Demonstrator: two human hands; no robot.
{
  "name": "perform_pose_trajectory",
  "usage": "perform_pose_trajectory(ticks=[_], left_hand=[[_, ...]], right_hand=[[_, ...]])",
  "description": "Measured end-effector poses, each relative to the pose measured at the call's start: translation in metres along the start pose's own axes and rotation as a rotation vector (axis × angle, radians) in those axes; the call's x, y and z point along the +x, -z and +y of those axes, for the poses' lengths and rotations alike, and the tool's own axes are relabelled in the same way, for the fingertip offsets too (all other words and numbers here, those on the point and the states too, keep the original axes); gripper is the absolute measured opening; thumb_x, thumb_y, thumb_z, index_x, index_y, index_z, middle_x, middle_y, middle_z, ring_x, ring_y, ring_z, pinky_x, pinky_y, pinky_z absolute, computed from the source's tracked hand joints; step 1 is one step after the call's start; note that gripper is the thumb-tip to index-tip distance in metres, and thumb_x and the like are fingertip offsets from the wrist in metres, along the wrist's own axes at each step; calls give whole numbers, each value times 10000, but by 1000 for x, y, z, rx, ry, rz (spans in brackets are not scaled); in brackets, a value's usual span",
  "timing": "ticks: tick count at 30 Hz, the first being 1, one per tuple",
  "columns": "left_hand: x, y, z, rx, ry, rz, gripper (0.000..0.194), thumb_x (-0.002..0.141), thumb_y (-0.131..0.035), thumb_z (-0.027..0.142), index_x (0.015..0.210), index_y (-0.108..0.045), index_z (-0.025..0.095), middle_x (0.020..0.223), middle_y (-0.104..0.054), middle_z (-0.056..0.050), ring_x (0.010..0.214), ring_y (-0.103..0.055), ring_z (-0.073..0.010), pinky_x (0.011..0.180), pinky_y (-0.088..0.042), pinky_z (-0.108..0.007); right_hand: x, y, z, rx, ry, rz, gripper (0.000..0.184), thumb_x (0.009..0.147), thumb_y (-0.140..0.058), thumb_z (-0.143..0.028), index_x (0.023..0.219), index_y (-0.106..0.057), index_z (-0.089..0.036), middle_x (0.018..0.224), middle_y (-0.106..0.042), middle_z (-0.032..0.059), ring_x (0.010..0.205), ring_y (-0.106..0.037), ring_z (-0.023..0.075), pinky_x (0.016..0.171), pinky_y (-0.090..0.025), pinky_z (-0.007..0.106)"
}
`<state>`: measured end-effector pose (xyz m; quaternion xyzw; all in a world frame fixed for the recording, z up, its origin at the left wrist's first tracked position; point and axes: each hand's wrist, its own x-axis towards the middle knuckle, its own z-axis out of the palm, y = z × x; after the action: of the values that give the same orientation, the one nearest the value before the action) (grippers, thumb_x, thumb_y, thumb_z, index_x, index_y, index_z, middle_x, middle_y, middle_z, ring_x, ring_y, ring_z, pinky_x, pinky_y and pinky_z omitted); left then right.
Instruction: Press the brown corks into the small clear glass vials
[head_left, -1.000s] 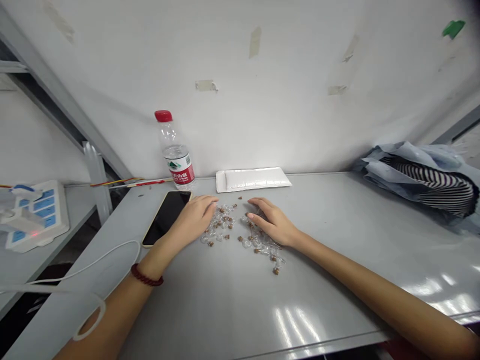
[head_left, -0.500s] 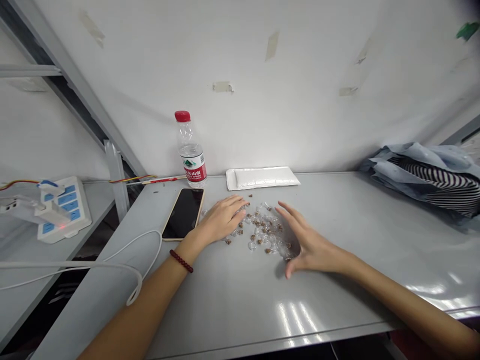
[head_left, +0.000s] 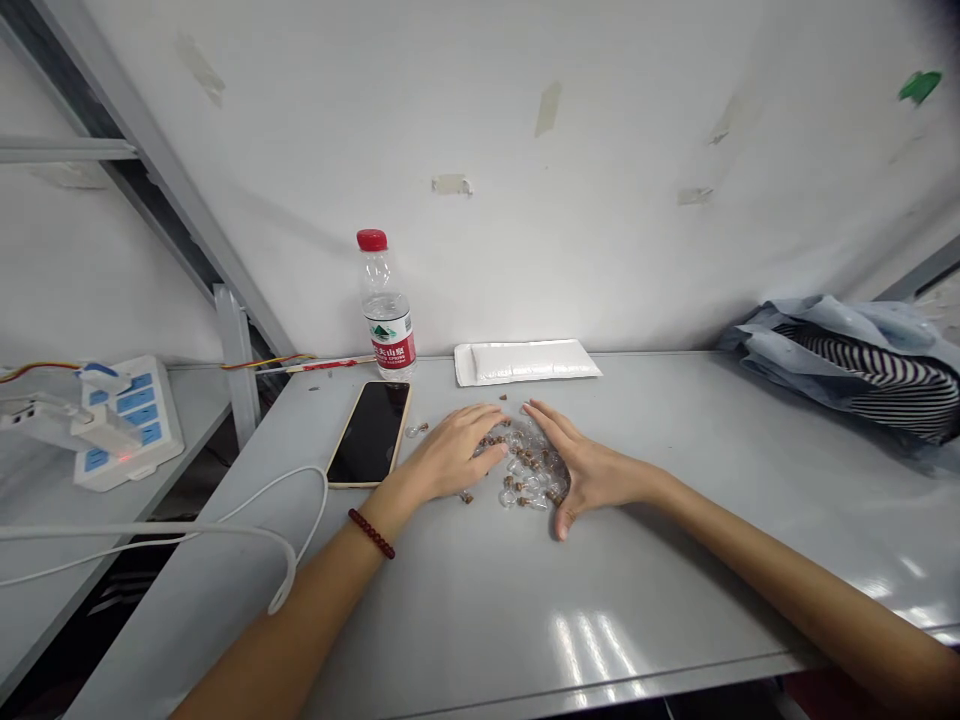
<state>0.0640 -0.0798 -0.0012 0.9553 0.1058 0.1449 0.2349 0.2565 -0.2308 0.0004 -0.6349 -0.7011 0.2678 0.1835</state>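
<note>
Several tiny clear glass bottles with brown corks (head_left: pixel 527 470) lie in a loose heap on the grey table. My left hand (head_left: pixel 454 450) rests at the heap's left side, palm down, fingers stretched out and partly covering some bottles. Curved around the right side is my right hand (head_left: pixel 589 465), thumb and fingers spread wide, its inner edge against the bottles. Neither hand grips anything. One small corked bottle (head_left: pixel 416 430) lies apart, between my left hand and the phone. A lone cork (head_left: pixel 503 397) sits just behind the heap.
A phone (head_left: pixel 369 435) lies left of my left hand, with a water bottle (head_left: pixel 390 330) behind it. A white padded packet (head_left: pixel 529 362) lies along the wall. White cables (head_left: pixel 289 560) cross near my left forearm. A power strip (head_left: pixel 142 420) is far left, a bundled cloth bag (head_left: pixel 847 360) far right.
My right hand has moved left, pushing the bottles into a tighter heap. My left hand has shifted slightly, and the small bottle beside the phone now shows more fully.
</note>
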Motion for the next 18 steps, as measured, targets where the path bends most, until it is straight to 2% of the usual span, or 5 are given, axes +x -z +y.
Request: perform_pose_trajectory(ticks=[3, 8, 11, 14, 18], left_hand=[[0, -1, -1, -5, 14, 3, 431, 936, -450, 345, 1324, -514, 168, 1425, -487, -106, 1327, -422, -232, 1107, -349, -408], [-2, 1, -1, 0, 48, 18, 445, 947, -422, 363, 1326, -510, 146, 1433, -471, -123, 1328, -416, -234, 1105, -349, -409], [-6, 9, 2, 13, 60, 18, 435, 941, -429, 368, 1306, -530, 154, 1421, -484, -124, 1322, -420, -251, 1104, -340, -437], [-9, 22, 1, -4, 99, 51, 399, 939, -419, 348, 1256, -571, 160, 1347, -561, -105, 1269, -474, -242, 1089, -358, -422], [-10, 32, -8, -30, 194, 141, 413, 966, -308, 318, 1146, -633, 137, 1211, -653, -106, 1165, -559, -233, 1054, -395, -408]], right_hand=[[3, -3, 0, -5, 30, 38, 1423, 476, -810, -652, 1513, 72, -234, 1555, 3, 187, 1434, -84, 385, 1122, -245, 531], [7, -9, 0, -27, 88, 105, 1348, 508, -793, -660, 1513, 3, -244, 1541, -66, 194, 1424, -142, 385, 1108, -270, 546], [10, -12, -1, -6, 146, 134, 1289, 531, -797, -637, 1509, -47, -258, 1534, -119, 188, 1414, -193, 378, 1106, -283, 536], [15, -14, -2, 9, 184, 144, 1257, 537, -795, -634, 1504, -86, -254, 1532, -147, 183, 1413, -213, 361, 1112, -285, 515], [23, -17, -5, 3, 217, 134, 1263, 532, -793, -641, 1506, -94, -242, 1537, -146, 190, 1415, -204, 371, 1114, -272, 527]])
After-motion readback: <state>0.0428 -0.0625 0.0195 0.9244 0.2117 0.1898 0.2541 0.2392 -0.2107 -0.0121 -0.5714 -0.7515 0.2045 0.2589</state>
